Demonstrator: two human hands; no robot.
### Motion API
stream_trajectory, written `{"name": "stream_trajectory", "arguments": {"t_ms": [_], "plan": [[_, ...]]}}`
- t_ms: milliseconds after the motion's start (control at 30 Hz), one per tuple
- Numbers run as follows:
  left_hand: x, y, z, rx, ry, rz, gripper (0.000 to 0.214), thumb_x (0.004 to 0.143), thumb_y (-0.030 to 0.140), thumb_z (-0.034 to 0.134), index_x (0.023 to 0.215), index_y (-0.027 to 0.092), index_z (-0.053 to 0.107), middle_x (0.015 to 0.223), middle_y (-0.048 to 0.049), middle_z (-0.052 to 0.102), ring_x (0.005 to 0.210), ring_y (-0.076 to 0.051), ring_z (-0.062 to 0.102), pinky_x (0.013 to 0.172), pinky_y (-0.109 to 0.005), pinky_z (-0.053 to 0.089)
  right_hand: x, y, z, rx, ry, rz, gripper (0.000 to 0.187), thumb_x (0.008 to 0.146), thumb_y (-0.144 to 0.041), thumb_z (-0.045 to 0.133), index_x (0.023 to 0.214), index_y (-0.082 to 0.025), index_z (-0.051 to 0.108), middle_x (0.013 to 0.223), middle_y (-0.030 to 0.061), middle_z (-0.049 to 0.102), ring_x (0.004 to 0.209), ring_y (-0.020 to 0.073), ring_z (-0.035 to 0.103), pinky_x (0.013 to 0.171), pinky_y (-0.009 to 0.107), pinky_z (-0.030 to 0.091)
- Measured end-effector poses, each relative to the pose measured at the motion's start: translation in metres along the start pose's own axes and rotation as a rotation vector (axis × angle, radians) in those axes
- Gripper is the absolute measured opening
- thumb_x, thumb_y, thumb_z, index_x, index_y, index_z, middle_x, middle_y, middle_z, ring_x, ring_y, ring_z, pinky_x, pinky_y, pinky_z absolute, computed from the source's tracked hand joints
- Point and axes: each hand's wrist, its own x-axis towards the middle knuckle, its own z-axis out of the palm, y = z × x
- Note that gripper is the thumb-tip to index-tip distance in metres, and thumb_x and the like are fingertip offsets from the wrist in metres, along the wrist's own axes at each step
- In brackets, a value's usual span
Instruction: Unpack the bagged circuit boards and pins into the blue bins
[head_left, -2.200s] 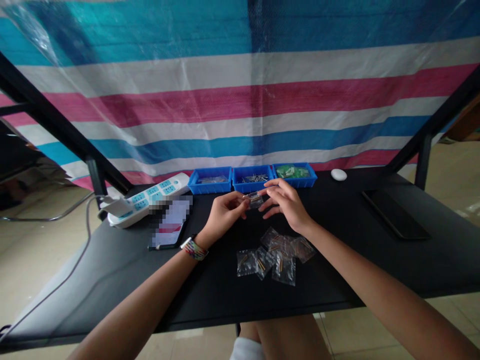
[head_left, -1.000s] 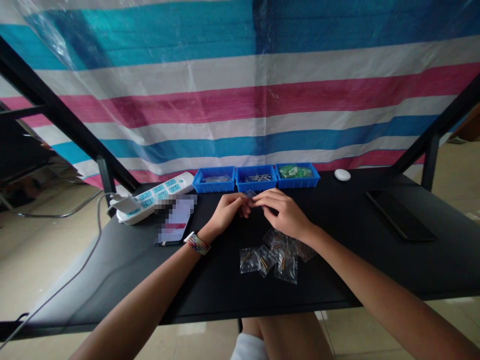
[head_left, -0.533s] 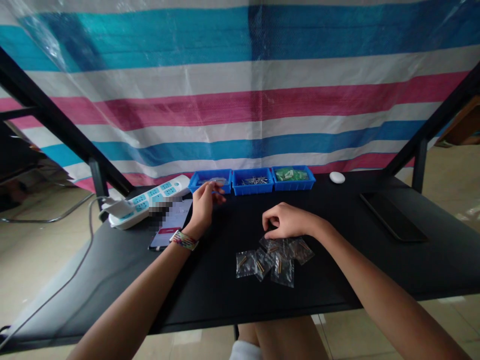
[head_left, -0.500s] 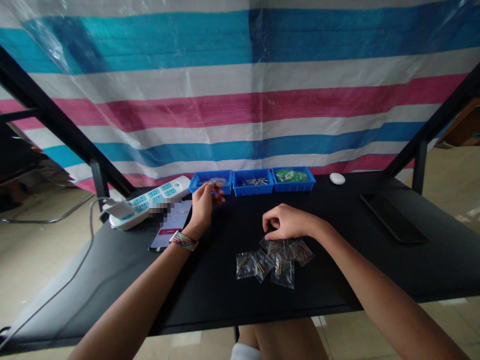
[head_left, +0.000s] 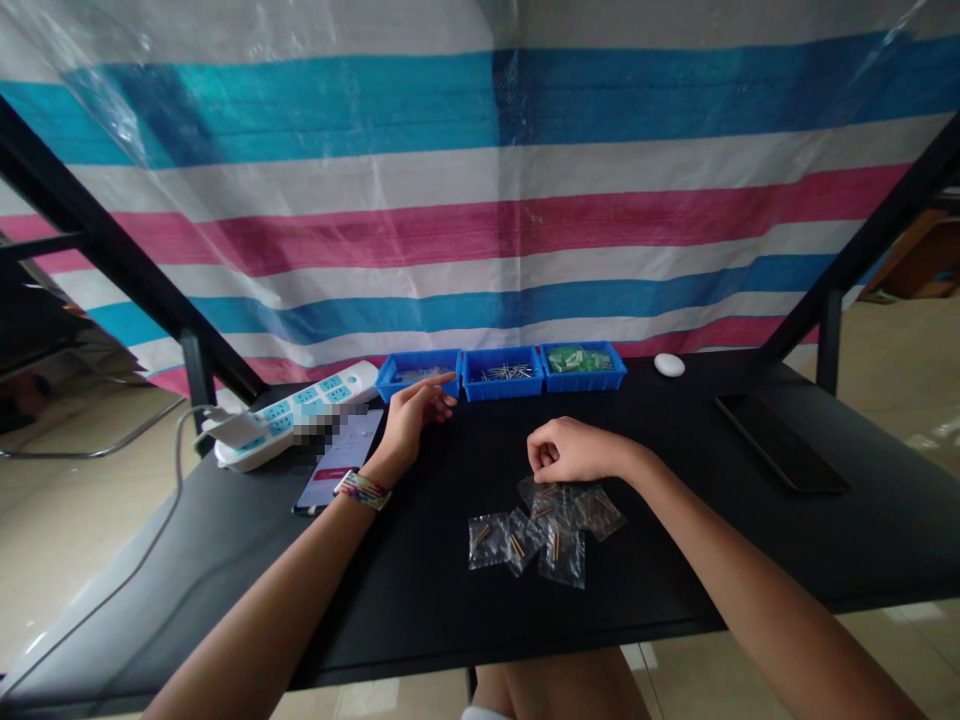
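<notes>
My left hand (head_left: 411,416) is at the front edge of the left blue bin (head_left: 384,388), its index finger stretched along the rim and the other fingers loosely bent. I see nothing held in it. That bin holds clear plastic bags (head_left: 409,377). My right hand (head_left: 571,449) rests with curled fingers at the back of a group of small clear bags (head_left: 562,565), each with thin brass-coloured pins inside where I can make them out. Whatever its fingertips may hold is hidden.
The middle blue bin (head_left: 504,390) holds loose metal nails or pins; the right blue bin (head_left: 585,381) holds green packets. A power strip (head_left: 251,455) and a phone (head_left: 345,455) lie left. A white oval object (head_left: 669,365) and dark phone (head_left: 780,443) lie right.
My left index finger has straightened, and the clear bag near its fingertips lies lower in the left bin. My right hand stays curled by the small bags. The view has tilted up slightly.
</notes>
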Motion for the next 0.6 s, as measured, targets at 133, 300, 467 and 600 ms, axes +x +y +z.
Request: {"name": "stream_trajectory", "arguments": {"t_ms": [133,300,467,600], "plan": [[-0.006,0.001,0.008,-0.024,-0.075,0.023,0.034,0.079,0.034,0.069,0.101,0.011,0.079,0.068,-0.0022,0.066,0.057,-0.012,0.058,0.056,-0.024,0.045,0.005,0.008,-0.002,0.165,0.103,-0.032,0.007,0.077,-0.016,0.075,0.076,-0.016,0.067,0.070,-0.0014,0.065,0.065,0.0126,0.058,0.061,0.024,0.043],[-0.017,0.003,0.024,-0.177,-0.236,0.003,0.032,0.086,0.043,0.064,0.091,0.013,0.075,0.074,-0.0034,0.065,0.061,-0.014,0.059,0.056,-0.025,0.046,0.013,0.006,0.004,0.585,0.355,-0.103,0.023,0.083,-0.034,0.077,0.084,-0.019,0.060,0.073,-0.0025,0.063,0.062,0.0120,0.061,0.050,0.021,0.046],[-0.026,-0.002,0.035,-0.041,-0.358,0.038,0.035,0.087,0.039,0.076,0.115,0.018,0.070,0.110,-0.0081,0.071,0.098,-0.021,0.067,0.077,-0.029,0.055,0.018,-0.004,0.015,0.973,0.463,-0.112,0.037,0.077,-0.042,0.087,0.083,-0.018,0.059,0.085,0.0005,0.069,0.072,0.0162,0.073,0.068,0.033,0.064],[-0.029,-0.006,0.037,0.011,-0.468,0.020,0.032,0.086,0.041,0.079,0.104,0.017,0.069,0.095,-0.0050,0.071,0.086,-0.018,0.067,0.074,-0.029,0.055,0.019,-0.007,0.020,1.120,0.480,-0.073,0.039,0.073,-0.038,0.091,0.083,-0.017,0.060,0.083,0.0005,0.071,0.076,0.0195,0.077,0.079,0.038,0.066]]}}
